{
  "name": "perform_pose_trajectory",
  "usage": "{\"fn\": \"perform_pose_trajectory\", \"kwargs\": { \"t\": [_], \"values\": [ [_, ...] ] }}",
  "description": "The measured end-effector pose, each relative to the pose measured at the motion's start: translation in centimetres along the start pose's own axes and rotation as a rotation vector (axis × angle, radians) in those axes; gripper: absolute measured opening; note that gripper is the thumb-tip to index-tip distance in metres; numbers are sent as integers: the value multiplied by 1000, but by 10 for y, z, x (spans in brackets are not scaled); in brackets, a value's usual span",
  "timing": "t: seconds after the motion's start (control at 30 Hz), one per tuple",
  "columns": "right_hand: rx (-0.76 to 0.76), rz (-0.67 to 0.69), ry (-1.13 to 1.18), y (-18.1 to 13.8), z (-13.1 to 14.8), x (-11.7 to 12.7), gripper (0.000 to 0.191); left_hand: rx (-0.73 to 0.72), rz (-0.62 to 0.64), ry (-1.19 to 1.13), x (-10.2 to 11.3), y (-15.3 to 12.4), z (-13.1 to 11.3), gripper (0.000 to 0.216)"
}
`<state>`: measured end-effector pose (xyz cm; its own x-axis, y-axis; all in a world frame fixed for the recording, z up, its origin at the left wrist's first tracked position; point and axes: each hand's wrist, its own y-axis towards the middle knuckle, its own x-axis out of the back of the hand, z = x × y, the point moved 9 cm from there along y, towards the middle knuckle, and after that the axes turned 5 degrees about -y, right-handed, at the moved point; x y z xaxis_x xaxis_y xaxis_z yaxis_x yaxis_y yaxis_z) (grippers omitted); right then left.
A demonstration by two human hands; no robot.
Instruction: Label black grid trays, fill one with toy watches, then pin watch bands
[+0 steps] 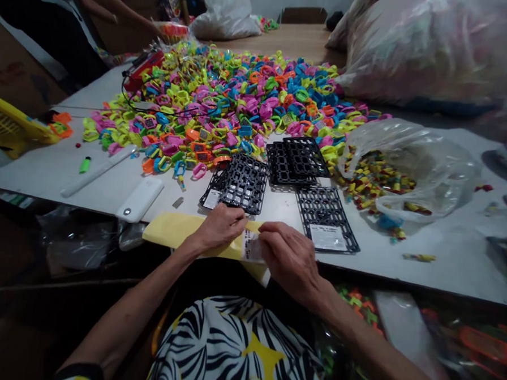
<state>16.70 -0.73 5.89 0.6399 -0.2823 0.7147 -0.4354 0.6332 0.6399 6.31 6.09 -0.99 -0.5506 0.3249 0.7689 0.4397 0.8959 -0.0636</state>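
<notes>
At the table's front edge lies a yellow sheet of paper with a printed white label on it. My left hand is closed, its fingers pinched at the sheet's upper edge beside the label. On the other side, my right hand has curled fingers gripping the label's right end; its fingertips are partly hidden. Just beyond my hands rests a stack of black plastic grids, and a second stack sits behind it. To the right, another black grid bears a white label.
A large heap of colourful toy watches covers the table's middle. An open plastic bag of small wrapped pieces stands right. A white power bank and a green lighter lie left. Another person's arm reaches in at far left.
</notes>
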Motion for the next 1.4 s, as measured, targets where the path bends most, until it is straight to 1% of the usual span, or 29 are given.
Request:
{"fn": "perform_pose_trajectory", "kwargs": {
  "t": [0.07, 0.13, 0.2, 0.27, 0.33, 0.4, 0.43, 0.53, 0.63, 0.73, 0.77, 0.83, 0.9, 0.93, 1.0, 1.1, 1.17, 1.23, 1.3, 1.33, 1.37, 1.4],
  "values": [
    [-102, -5, 131, 3, -12, 21, 13, -72, 0, 189, -13, -1, 1, 26],
    [-290, -14, 271, 10, -38, 37, 9, -125, 54, 303, -34, -5, 1, 25],
    [-506, -51, 381, 14, -71, 41, 6, -146, 87, 333, -51, -10, 1, 24],
    [-681, -71, 488, 15, -98, 30, 9, -133, 73, 292, -57, -14, 2, 24],
    [-778, -30, 610, 12, -111, 5, 15, -87, 30, 213, -51, -14, 4, 25],
    [-827, 35, 719, 5, -113, -17, 20, -32, -13, 126, -39, -12, 9, 26],
    [-843, 60, 761, 1, -112, -24, 21, -18, -26, 86, -33, -11, 10, 27],
    [-886, 93, 852, -8, -108, -34, 23, -49, -20, 16, -22, -6, 6, 29],
    [-942, 49, 901, -9, -112, -42, 25, -109, -1, 48, -25, -5, -4, 29],
    [-1014, 20, 946, -8, -123, -62, 34, -106, -23, 94, -32, -8, -6, 26],
    [-1024, 39, 954, -7, -126, -70, 36, -99, -30, 92, -33, -10, -5, 26],
    [-992, 139, 961, 0, -129, -84, 36, -87, -36, 65, -35, -14, -2, 26],
    [-896, 274, 962, 11, -131, -93, 34, -85, -39, 39, -35, -15, 1, 26],
    [-839, 343, 962, 18, -133, -97, 34, -90, -60, 41, -32, -15, 1, 24],
    [-720, 474, 931, 33, -136, -104, 36, -121, -155, 96, -23, -16, -1, 20],
    [-537, 641, 798, 60, -141, -119, 38, -184, -342, 248, -9, -18, -9, 18],
    [-435, 722, 713, 79, -142, -132, 40, -214, -413, 314, -5, -18, -12, 16],
    [-374, 803, 697, 94, -140, -146, 40, -216, -451, 344, -3, -17, -11, 15],
    [-391, 860, 748, 102, -140, -155, 37, -191, -475, 363, -3, -13, -6, 17],
    [-446, 852, 794, 102, -142, -157, 35, -171, -480, 371, -3, -11, -3, 20],
    [-528, 810, 847, 100, -146, -157, 32, -152, -481, 377, -3, -9, 0, 23],
    [-628, 738, 901, 95, -152, -155, 30, -134, -482, 381, -3, -7, 4, 26]
  ]
}}
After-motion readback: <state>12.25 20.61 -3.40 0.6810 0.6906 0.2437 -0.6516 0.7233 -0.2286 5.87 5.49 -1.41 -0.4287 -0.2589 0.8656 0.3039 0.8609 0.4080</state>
